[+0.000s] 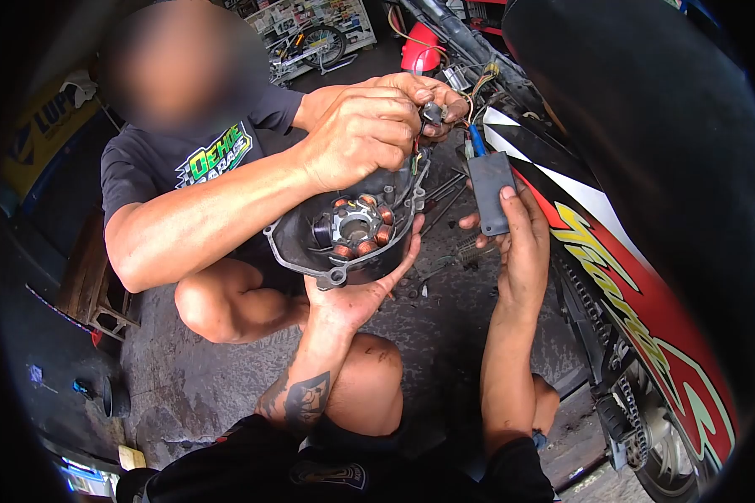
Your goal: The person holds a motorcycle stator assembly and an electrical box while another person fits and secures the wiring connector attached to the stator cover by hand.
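My left hand (354, 303) supports a black engine cover (377, 267) from below, its palm under the rim and its fingers along the right side. Inside the cover sits a stator (356, 228) with several copper coils. In my right hand (525, 239) is a flat black rectangular box (492, 191), gripped between thumb and fingers, with a blue connector (477, 140) and wires at its top end. Just above the cover, another person's hands (373, 134) pinch a small dark connector (432, 113) on wires.
A motorcycle with a red, white and black side panel (621, 277) and a dark seat (646, 109) stands close on the right, its chain (625, 394) below. The other person squats opposite. Tools (449, 197) lie on the dark floor (193, 369); a wooden bench (96, 281) is at left.
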`<state>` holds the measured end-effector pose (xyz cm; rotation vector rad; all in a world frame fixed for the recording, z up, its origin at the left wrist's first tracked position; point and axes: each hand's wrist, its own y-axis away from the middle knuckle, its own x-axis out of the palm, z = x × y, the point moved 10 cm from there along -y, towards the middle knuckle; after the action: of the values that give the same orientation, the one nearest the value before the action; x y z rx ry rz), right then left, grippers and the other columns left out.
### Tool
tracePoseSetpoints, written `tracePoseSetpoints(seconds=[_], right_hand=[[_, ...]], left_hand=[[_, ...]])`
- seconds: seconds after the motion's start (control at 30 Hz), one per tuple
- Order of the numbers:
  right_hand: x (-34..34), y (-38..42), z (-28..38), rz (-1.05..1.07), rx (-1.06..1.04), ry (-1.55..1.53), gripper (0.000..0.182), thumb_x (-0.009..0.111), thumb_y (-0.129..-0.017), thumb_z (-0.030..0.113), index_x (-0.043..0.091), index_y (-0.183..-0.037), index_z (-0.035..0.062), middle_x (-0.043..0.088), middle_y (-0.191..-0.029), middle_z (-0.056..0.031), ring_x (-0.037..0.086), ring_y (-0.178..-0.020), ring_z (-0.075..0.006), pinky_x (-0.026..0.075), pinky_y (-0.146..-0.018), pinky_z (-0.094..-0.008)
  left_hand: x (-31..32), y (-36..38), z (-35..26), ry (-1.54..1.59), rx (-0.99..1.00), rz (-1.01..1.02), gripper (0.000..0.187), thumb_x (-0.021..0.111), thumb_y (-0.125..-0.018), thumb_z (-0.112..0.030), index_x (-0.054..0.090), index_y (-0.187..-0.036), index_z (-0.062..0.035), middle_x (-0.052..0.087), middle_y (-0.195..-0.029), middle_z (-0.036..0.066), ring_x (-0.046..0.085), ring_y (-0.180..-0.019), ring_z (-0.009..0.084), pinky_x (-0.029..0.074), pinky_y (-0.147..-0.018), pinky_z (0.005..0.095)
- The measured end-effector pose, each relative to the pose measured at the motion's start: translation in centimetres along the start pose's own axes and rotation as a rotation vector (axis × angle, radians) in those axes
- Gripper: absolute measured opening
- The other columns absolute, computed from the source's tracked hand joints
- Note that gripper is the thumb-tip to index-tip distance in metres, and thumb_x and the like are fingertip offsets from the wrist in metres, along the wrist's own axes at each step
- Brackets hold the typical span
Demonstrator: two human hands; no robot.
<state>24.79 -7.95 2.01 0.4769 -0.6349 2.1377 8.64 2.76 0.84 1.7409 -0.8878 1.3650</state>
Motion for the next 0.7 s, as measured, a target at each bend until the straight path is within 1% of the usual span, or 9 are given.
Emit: tracePoseSetpoints(seconds=[0.07,0.13,0.23,0.3,0.37,0.43,0.7], right_hand=[[0.04,0.00,0.00,0.001,-0.001,-0.001,0.042,0.057,-0.098,0.031,0.058,-0.122,-0.0034,0.070,-0.112,-0.0170,0.071,-0.070,-0.0169,0.047,-0.050,-0.0215],[0.09,-0.01,0.03,0.005,-0.001,-0.021,0.038,0.059,-0.097,0.032,0.059,-0.119,0.0009,0.069,-0.091,-0.0060,0.070,-0.070,-0.0162,0.046,-0.051,-0.0224],[0.17,0.02,0.19,0.005,-0.007,-0.023,0.039,0.058,-0.098,0.031,0.059,-0.122,0.0009,0.069,-0.091,-0.0059,0.070,-0.070,-0.0160,0.046,-0.052,-0.0223],[0.20,0.07,0.27,0.007,-0.010,-0.023,0.039,0.058,-0.098,0.031,0.058,-0.123,0.0008,0.068,-0.091,-0.0059,0.070,-0.070,-0.0160,0.046,-0.052,-0.0223],[0.22,0.08,0.35,0.010,-0.013,-0.023,0.040,0.058,-0.098,0.031,0.058,-0.124,0.0007,0.068,-0.092,-0.0059,0.070,-0.070,-0.0159,0.046,-0.052,-0.0223],[0.22,0.10,0.42,0.010,-0.024,-0.013,0.043,0.056,-0.099,0.031,0.057,-0.125,-0.0029,0.070,-0.111,-0.0165,0.071,-0.071,-0.0170,0.047,-0.050,-0.0212],[0.11,0.14,0.33,0.010,-0.012,0.008,0.043,0.057,-0.098,0.032,0.058,-0.124,-0.0028,0.070,-0.111,-0.0165,0.071,-0.071,-0.0173,0.047,-0.050,-0.0217]], left_hand=[[-0.12,-0.11,0.00,0.013,-0.009,0.002,0.064,0.044,-0.097,-0.047,0.041,-0.141,-0.0010,0.041,-0.145,0.025,0.034,-0.140,0.0471,0.038,-0.110,0.0593],[-0.16,-0.14,0.09,0.026,-0.018,0.004,0.064,0.042,-0.098,-0.048,0.041,-0.141,-0.0008,0.041,-0.145,0.025,0.034,-0.140,0.0472,0.039,-0.110,0.0594],[-0.35,-0.12,-0.13,-0.010,0.014,-0.004,0.065,0.041,-0.098,-0.049,0.041,-0.142,-0.0007,0.042,-0.145,0.024,0.034,-0.140,0.0473,0.039,-0.109,0.0595],[0.02,-0.13,-0.31,-0.059,0.033,0.044,0.066,0.040,-0.098,-0.050,0.040,-0.143,-0.0011,0.042,-0.145,0.023,0.034,-0.140,0.0473,0.039,-0.109,0.0596],[0.09,-0.06,-0.21,-0.048,0.026,0.034,0.066,0.040,-0.098,-0.050,0.040,-0.143,-0.0014,0.042,-0.145,0.023,0.034,-0.140,0.0472,0.039,-0.109,0.0596],[0.06,-0.06,-0.14,-0.038,0.019,0.025,0.066,0.040,-0.098,-0.050,0.040,-0.143,-0.0017,0.042,-0.145,0.023,0.034,-0.140,0.0471,0.039,-0.109,0.0595],[0.03,0.02,0.01,-0.016,0.010,0.001,0.066,0.042,-0.097,-0.050,0.041,-0.143,-0.0019,0.043,-0.144,0.024,0.035,-0.139,0.0471,0.039,-0.109,0.0592]])
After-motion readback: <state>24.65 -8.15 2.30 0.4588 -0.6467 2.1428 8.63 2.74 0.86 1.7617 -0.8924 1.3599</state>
